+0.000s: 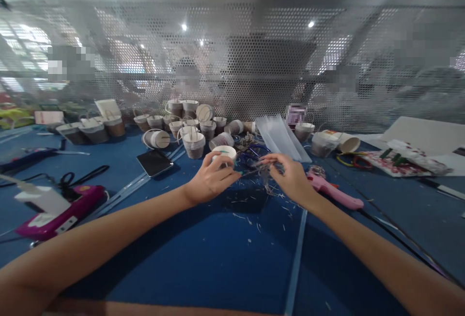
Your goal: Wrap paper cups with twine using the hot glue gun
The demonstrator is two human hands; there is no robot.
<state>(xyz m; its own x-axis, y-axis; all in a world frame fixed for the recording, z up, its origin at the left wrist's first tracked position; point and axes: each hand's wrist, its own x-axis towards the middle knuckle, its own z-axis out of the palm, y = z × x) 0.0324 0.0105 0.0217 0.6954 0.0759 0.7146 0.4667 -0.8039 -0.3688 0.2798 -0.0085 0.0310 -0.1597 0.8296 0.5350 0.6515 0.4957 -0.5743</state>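
Above the blue table [203, 258], left hand [210, 180] grips a white cup [224, 153], contents hidden; right hand [290, 178] pinches thin strands [267, 171].

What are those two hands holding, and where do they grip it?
The left hand grips a small teal-handled tool by its handle; the right hand pinches a thin wiry bundle at one end. What it is cannot be told.

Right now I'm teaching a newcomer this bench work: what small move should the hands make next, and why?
Probably bring the thin wire across to the small cup. The left hand has its grip on the cup, the right hand pinches the wire just beside it, and the two are not yet joined. Finished cups with handles behind suggest that step, though blur hides details.
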